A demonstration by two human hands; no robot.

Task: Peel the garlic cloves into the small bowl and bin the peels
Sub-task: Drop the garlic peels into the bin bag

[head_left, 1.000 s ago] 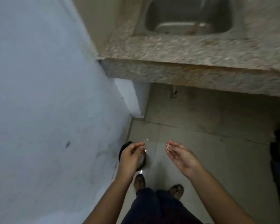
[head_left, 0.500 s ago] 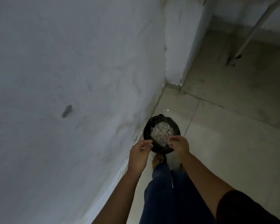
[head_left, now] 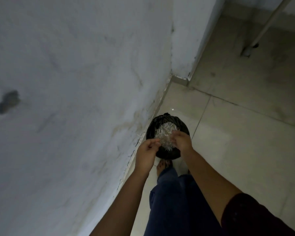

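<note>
A small bin (head_left: 152, 132) lined with a black bag stands on the floor against the wall. A heap of pale garlic peels (head_left: 163, 133) fills it. My left hand (head_left: 146, 152) hovers over the bin's near left rim, its fingers curled toward the thumb; whether it holds any peel is not visible. My right hand (head_left: 182, 142) is over the near right side of the heap, back up, with blurred fingers pointing down onto the peels. No garlic cloves or small bowl are in view.
A grey wall (head_left: 75, 99) runs along the left, right beside the bin. Pale floor tiles (head_left: 237, 142) stretch to the right. A white pipe (head_left: 255, 40) meets the floor at the far right. My legs and foot (head_left: 165, 166) are just behind the bin.
The view swung down from the counter and sink to the bin. Both hands moved from cupped in front of me to over the bin, and the right hand has reached further over the peels.
</note>
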